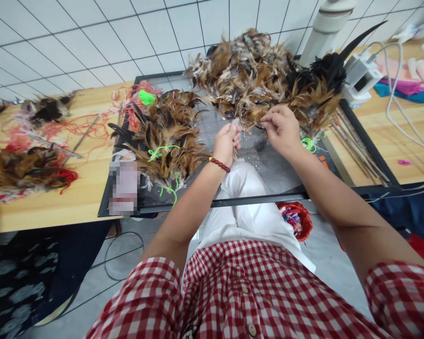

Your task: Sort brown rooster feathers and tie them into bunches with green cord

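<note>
Both hands meet over the middle of the glass-topped table [268, 183], close together. Left hand [228, 141] curled shut around a small clutch of pale feather quills [236, 125]; right hand [281, 128] pinched thumb-to-fingers on the same little bunch or a feather just beside it; which one, I cannot tell. The hands work at the near edge of the big loose feather heap [247, 70], brown, tan and grey, piled toward the table's far edge. At the far right corner a darker tied cluster [321, 84] with black plumes, thin sticks [356, 146] fanning from it along the right edge. Toward the left edge lie finished-looking bundles [166, 141] bound with green cord [159, 151]. Judging by these, a fair share is already tied, yet the loose heap remains large, so much sorting is left. A wooden bench [74, 197] adjoins the left edge, carrying more bundles [21, 169] and red cord [81, 127]. Under the table's near edge sits a red basket [297, 219].
</note>
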The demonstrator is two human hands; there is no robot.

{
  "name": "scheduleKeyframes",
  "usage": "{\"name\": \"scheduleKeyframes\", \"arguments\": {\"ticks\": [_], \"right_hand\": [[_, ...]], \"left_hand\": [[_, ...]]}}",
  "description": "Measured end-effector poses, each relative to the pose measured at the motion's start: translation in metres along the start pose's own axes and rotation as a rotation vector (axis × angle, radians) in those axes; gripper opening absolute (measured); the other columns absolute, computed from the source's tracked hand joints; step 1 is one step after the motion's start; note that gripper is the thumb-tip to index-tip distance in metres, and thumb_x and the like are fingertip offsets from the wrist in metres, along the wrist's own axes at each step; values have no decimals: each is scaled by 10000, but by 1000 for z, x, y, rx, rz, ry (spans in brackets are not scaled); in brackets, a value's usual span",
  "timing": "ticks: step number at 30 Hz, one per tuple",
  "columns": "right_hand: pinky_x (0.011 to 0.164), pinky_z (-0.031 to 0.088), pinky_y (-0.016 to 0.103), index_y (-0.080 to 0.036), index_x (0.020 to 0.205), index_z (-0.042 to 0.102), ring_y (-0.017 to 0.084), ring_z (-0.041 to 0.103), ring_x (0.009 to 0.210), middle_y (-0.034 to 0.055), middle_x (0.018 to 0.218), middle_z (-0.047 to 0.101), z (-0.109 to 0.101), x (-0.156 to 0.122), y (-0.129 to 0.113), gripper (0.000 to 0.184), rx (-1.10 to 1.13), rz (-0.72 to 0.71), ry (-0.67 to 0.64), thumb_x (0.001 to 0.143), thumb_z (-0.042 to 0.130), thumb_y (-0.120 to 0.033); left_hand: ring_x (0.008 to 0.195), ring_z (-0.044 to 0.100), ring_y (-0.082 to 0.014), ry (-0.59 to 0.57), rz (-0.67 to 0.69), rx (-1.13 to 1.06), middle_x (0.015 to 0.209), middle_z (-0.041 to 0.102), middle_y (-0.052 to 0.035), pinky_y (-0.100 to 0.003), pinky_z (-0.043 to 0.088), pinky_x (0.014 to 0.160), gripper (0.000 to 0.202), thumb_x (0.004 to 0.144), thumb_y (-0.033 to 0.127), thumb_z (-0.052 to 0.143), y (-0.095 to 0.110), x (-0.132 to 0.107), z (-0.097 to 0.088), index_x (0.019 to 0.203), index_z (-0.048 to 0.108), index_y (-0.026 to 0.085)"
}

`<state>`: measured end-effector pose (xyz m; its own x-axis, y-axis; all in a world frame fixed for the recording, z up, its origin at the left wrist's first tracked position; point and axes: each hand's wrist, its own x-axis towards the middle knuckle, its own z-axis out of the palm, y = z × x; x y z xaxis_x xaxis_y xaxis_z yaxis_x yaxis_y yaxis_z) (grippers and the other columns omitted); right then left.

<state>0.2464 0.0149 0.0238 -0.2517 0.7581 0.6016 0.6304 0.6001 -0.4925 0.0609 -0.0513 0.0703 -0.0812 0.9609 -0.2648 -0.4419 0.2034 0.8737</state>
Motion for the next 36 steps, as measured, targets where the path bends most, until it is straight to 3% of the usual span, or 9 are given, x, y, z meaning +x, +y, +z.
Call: {"name": "scheduleKeyframes", "arguments": {"ticks": [3, 8, 10, 13, 18, 21, 24, 32, 36], "right_hand": [[1054, 485, 551, -257, 1020, 773, 338, 619, 1237, 100, 1271, 739, -1, -3, 5, 223, -216, -43, -110, 985, 554, -283], [1076, 436, 600, -254, 1047, 802, 367, 564, 1352, 66, 1449, 725, 5, -6, -2, 290, -285, -165, -278, 973, 530, -188], [1048, 437, 610, -254, 1078, 811, 362, 590, 1309, 65, 1406, 756, 9, -7, -1, 319, -246, -186, -302, 948, 540, -146], [1044, 437, 611, -266, 1042, 824, 333, 632, 1193, 63, 1206, 824, 11, -6, 1, 260, -123, -156, -224, 933, 605, -179], [970, 546, 496, -266, 922, 815, 256, 713, 945, 35, 920, 814, 11, -5, -6, 93, 280, 69, -69, 873, 740, -289], [770, 599, 376, -252, 1019, 778, 202, 714, 789, 15, 863, 791, 13, -3, -17, 266, 641, 315, -83, 776, 853, -331], [686, 600, 318, -244, 1020, 730, 176, 720, 750, 10, 859, 788, 13, -1, -27, 403, 877, 472, -115, 687, 937, -337], [457, 414, 205, -242, 844, 550, 151, 723, 648, -4, 727, 755, 7, 0, -40, 573, 1025, 634, -176, 597, 1026, -448], [454, 429, 212, -248, 796, 514, 146, 708, 603, -25, 673, 730, 10, -2, -43, 696, 1082, 626, -210, 493, 1052, -572]], "left_hand": [[423, 271, -25, 57, 8, -63, 559, 352, 104, -142, 327, 477, 317, 1070, 349, 574, 2, 3, -3, 796, 537, 194], [424, 287, -31, 85, -7, -79, 555, 352, 106, -143, 332, 471, 268, 1055, 422, 601, 1, 5, -2, 892, 592, 209], [424, 289, -33, 93, -13, -66, 555, 351, 103, -144, 334, 470, 274, 1065, 420, 580, 1, 4, -2, 889, 590, 209], [429, 287, -35, 115, -18, -41, 561, 345, 99, -150, 333, 476, 303, 1068, 407, 571, 2, 4, -1, 840, 561, 207], [444, 272, -42, 133, -5, -26, 572, 341, 97, -169, 334, 500, 332, 1052, 356, 605, 4, 4, -2, 769, 519, 206], [448, 277, -47, 124, -7, -21, 580, 349, 91, -178, 337, 506, 331, 1065, 329, 570, 4, 3, -2, 763, 519, 205], [449, 277, -45, 122, -6, -6, 584, 358, 92, -177, 334, 507, 331, 1064, 332, 574, 3, 3, -1, 763, 523, 202], [460, 326, -30, 58, -3, 55, 581, 427, 89, -165, 355, 515, 295, 1041, 319, 626, -4, 2, 3, 781, 572, 190], [468, 374, -12, 25, 9, 26, 625, 507, 80, -156, 394, 530, 273, 1020, 302, 668, -8, 1, 6, 784, 590, 188]]}}
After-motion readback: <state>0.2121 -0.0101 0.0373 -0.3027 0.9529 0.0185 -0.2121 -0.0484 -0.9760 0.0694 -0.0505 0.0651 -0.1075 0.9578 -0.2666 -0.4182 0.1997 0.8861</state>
